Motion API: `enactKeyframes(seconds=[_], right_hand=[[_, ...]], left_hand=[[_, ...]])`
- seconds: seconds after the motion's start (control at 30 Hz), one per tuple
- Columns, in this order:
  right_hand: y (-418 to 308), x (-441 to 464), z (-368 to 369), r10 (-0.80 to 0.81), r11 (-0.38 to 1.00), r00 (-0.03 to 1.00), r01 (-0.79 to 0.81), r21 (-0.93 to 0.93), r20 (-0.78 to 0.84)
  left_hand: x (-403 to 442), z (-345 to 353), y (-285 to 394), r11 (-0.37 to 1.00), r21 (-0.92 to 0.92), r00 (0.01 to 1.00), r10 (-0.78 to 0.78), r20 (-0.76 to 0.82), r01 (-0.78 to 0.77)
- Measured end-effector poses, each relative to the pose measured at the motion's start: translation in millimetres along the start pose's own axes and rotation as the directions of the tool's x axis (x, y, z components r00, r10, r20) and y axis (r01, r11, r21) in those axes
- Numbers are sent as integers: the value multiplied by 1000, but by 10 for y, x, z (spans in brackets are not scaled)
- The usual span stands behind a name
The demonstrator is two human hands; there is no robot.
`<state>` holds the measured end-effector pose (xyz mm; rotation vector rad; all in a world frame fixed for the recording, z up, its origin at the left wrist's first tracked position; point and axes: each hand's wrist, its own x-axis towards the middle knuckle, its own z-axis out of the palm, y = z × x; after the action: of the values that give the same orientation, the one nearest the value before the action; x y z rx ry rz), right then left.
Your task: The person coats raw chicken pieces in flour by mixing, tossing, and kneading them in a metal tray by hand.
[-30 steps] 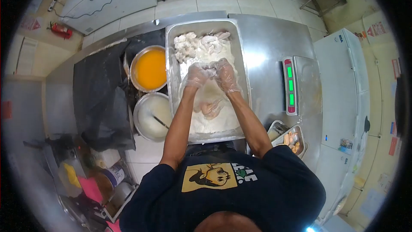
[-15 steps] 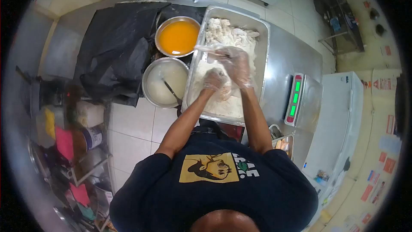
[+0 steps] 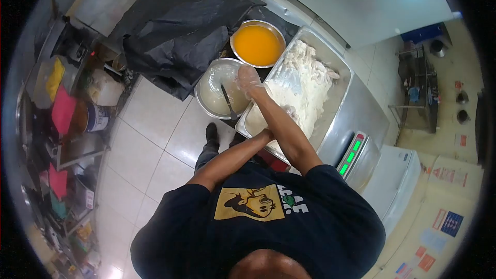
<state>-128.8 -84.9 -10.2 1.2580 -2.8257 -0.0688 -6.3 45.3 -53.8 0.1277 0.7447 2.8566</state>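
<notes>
My right hand (image 3: 249, 78), in a clear plastic glove, hangs over the right rim of a steel bowl of whitish liquid (image 3: 213, 89). Its fingers look curled; what they hold, if anything, is hidden. A dark-handled utensil (image 3: 227, 100) leans in that bowl. My left arm crosses beneath the right forearm, and my left hand (image 3: 289, 111) lies in the flour at the near end of the metal tray (image 3: 338, 104), mostly covered. White flour (image 3: 305, 90) fills much of the tray, with flour-coated pieces (image 3: 306, 58) heaped at the far end.
Beyond the whitish bowl stands a steel bowl of orange liquid (image 3: 258, 44). Black plastic sheeting (image 3: 175, 26) drapes the surface to the left. A scale with green displays (image 3: 352, 154) sits right of the tray. Shelving with colored cloths (image 3: 63, 108) stands at far left.
My right hand has moved left from the tray to the whitish bowl. My left hand has slid right, under the right forearm. The view has turned, and the bowl's liquid looks rippled.
</notes>
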Motion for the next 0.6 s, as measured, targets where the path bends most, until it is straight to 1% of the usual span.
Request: enactKeyframes(seconds=[0.07, 0.1, 0.13, 0.17, 0.2, 0.27, 0.3, 0.37, 0.4, 0.43, 0.47, 0.5, 0.53, 0.57, 0.6], right_hand=[[-9, 28, 64, -59, 997, 984, 66, -40, 171], [-16, 40, 110, -67, 996, 983, 76, -44, 170], [-27, 46, 140, -51, 999, 992, 52, 1, 113], [-35, 54, 170, -31, 998, 998, 28, 48, 58], [-63, 63, 142, -36, 998, 998, 33, 47, 57], [-124, 67, 94, -5, 996, 997, -2, 88, 76], [-132, 51, 106, -5, 996, 997, -2, 89, 76], [-132, 14, 140, 136, 944, 989, -110, 310, -64], [-100, 17, 79, 138, 944, 988, -111, 311, -65], [-33, 34, -45, 142, 911, 990, -135, 389, 11], [36, 53, -143, 139, 872, 987, -162, 461, 85], [111, 70, -168, 144, 871, 986, -167, 463, 84], [194, 76, -189, 137, 826, 991, -116, 552, 2], [266, 50, -199, 144, 772, 986, -62, 632, -79], [308, 10, -312, 165, 768, 983, -81, 635, -75]], left_hand=[[6, 27, 28, 998, -66, 999, 27, 34, -24], [22, 28, 42, 991, -132, 998, 28, 52, -21], [66, -36, -63, 976, -217, 997, 40, 60, -26], [137, -107, -157, 873, -487, 998, 14, 55, 15], [165, -134, -135, 873, -487, 998, 19, 54, 10], [205, -190, -103, 950, -299, 968, 151, 200, -87], [213, -313, -230, 951, -298, 968, 150, 199, -86], [227, -617, -576, 963, -268, 996, 40, 74, -19], [128, -455, -414, 964, -266, 996, 38, 75, -17], [-43, -124, -60, 995, -92, 999, 20, -43, -24], [-133, 75, 162, 996, 85, 987, 23, -160, -9], [-122, 42, 131, 996, 87, 987, 18, -158, -5], [-103, 7, 93, 954, 295, 976, 107, -192, -47], [-97, -41, 57, 917, 394, 971, 141, -195, -53], [-87, -107, 3, 870, 490, 965, 174, -198, -56]])
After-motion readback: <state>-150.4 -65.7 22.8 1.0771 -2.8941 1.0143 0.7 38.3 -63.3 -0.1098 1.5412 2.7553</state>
